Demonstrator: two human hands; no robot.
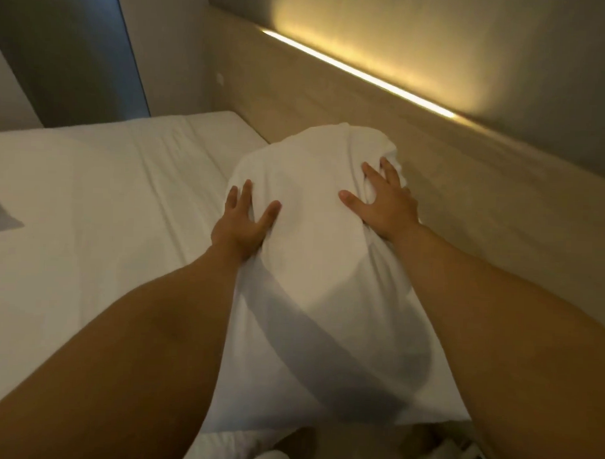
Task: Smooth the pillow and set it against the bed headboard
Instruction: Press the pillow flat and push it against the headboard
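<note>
A white pillow lies lengthwise on the bed, its far end close to the light wooden headboard that runs along the right. My left hand presses flat on the pillow's left side, fingers spread. On the pillow's right side, next to the headboard, my right hand lies with fingers apart, digging into a fold of the case. Both forearms stretch over the pillow's edges and hide them. Neither hand grips the pillow.
The white bed sheet spreads to the left with a few creases. A lit strip glows along the headboard's top under a grey wall. A dark panel stands at the far left corner. More white bedding shows at the bottom.
</note>
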